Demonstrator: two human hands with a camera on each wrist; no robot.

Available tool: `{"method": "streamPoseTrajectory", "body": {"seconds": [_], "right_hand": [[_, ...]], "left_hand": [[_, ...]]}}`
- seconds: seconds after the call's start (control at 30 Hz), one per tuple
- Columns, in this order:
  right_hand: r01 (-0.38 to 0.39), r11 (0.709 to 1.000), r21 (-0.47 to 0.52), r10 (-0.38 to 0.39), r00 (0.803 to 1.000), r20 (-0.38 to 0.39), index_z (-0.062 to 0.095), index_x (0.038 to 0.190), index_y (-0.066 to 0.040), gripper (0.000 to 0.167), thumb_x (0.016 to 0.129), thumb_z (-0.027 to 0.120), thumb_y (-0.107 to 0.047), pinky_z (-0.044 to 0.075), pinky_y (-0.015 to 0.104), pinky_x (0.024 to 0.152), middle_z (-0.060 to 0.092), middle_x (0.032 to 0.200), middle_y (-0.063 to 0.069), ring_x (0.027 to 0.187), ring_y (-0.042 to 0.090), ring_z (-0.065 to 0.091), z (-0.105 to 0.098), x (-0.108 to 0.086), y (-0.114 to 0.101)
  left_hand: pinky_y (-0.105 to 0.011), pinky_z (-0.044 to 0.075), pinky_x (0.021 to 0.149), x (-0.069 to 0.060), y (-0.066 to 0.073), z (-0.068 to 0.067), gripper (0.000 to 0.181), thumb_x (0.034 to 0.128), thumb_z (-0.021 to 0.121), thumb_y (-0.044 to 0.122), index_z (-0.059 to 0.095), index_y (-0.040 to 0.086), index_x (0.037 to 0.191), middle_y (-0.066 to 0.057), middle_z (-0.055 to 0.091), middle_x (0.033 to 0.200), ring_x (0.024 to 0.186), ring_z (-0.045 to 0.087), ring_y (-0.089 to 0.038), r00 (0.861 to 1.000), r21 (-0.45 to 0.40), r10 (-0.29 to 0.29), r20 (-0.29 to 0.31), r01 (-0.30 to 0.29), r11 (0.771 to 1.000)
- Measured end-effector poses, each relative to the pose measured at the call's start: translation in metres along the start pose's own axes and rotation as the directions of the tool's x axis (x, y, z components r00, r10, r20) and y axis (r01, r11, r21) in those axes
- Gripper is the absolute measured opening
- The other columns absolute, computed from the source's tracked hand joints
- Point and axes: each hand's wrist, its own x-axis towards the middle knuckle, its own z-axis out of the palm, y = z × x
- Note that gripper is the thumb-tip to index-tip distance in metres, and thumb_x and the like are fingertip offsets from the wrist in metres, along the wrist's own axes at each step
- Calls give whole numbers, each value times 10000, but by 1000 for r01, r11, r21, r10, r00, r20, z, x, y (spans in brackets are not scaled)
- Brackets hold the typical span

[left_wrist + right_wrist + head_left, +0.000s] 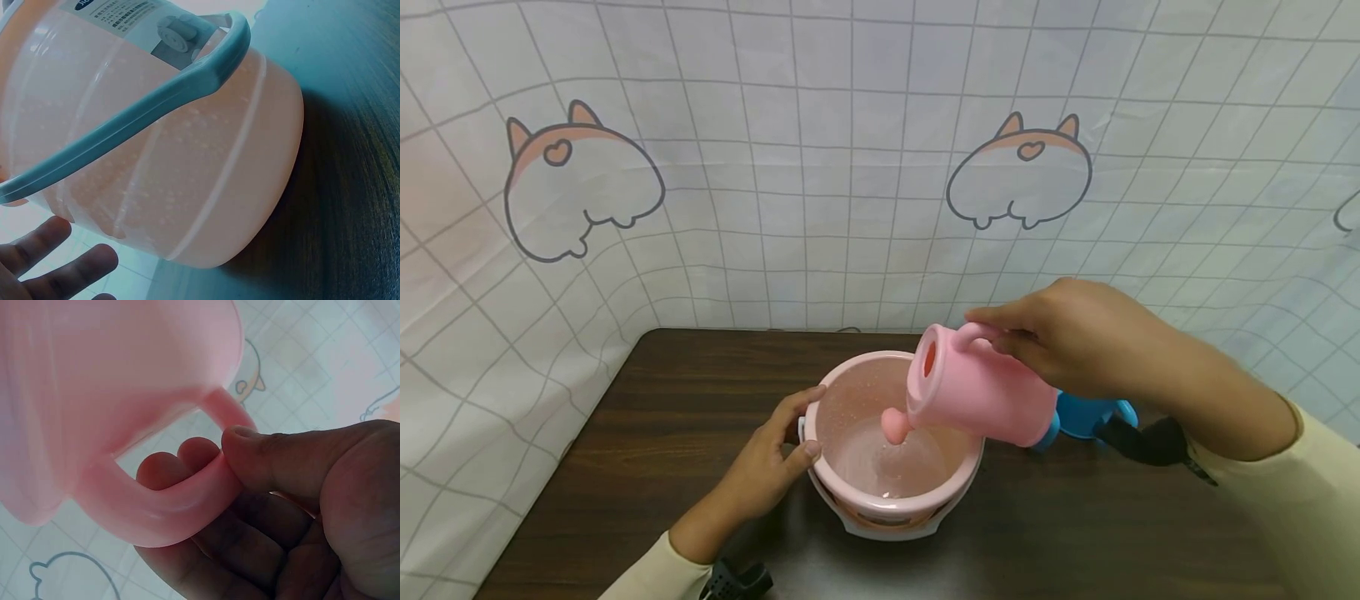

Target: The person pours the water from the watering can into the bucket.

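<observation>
My right hand (1075, 337) grips the handle (169, 515) of a pink watering can (985, 392), fingers through the loop and thumb on top. The can is held tilted over a pink bucket (898, 504), its round coral spout head (895, 425) above the bucket's opening. Clear water appears to lie in the bucket, with a bright ripple near the front wall. My left hand (767, 462) holds the bucket's left rim, thumb and forefinger on the edge. In the left wrist view, a bail handle (150, 106) hangs against the bucket's side.
A blue cup-like thing (1086, 415) stands behind the can, partly hidden by it and my right arm. The dark wooden table (647, 442) meets a white grid-patterned cloth (850, 208) at the back and left.
</observation>
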Motion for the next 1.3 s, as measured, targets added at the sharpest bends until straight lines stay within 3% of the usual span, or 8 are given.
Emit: {"method": "streamPoseTrajectory", "body": {"seconds": [0.13, 0.37, 0.77, 1.0, 1.3], "right_hand": [[-18, 1000, -9, 18, 999, 45, 705, 1340, -231, 366, 980, 688, -167, 433, 335, 559, 642, 751, -132, 627, 106, 502, -4, 6, -3], [-29, 999, -39, 32, 996, 85, 700, 1347, -232, 370, 984, 673, -165, 462, 344, 605, 709, 873, -127, 692, 107, 557, -8, 13, -6], [-12, 995, -100, 26, 991, 132, 726, 1308, -285, 343, 982, 688, -188, 504, 402, 678, 685, 808, -114, 727, 133, 593, -13, 23, -12], [-21, 992, -123, 40, 986, 161, 718, 1319, -295, 348, 984, 687, -205, 532, 444, 744, 740, 987, -72, 826, 158, 653, -14, 28, -17], [-15, 990, -139, 39, 984, 173, 718, 1321, -281, 361, 967, 720, -214, 544, 460, 744, 748, 1043, -36, 856, 190, 672, -13, 31, -21]], "left_hand": [[-386, 515, 805, 0, 0, 0, 586, 1010, 602, 344, 393, 245, 1548, -69, 642, 1252, 953, 661, -156, 1000, 0, -6, -1, 6, 1000], [-383, 516, 802, 0, 0, 0, 586, 1004, 610, 328, 399, 244, 1544, -63, 652, 1230, 950, 664, -161, 1000, -7, 0, -1, 0, 1000], [-386, 516, 813, 0, 0, 0, 586, 1012, 600, 354, 394, 235, 1547, -75, 649, 1235, 961, 665, -159, 1000, -6, 4, -1, -4, 1000], [-391, 515, 809, 1, 0, 0, 587, 1012, 597, 366, 391, 247, 1548, -69, 645, 1243, 965, 662, -162, 1000, -2, -11, 4, 11, 1000], [-401, 512, 813, 1, 0, -1, 586, 1018, 593, 384, 385, 260, 1552, -63, 644, 1247, 970, 661, -159, 1000, 15, -23, 9, 23, 1000]]}}
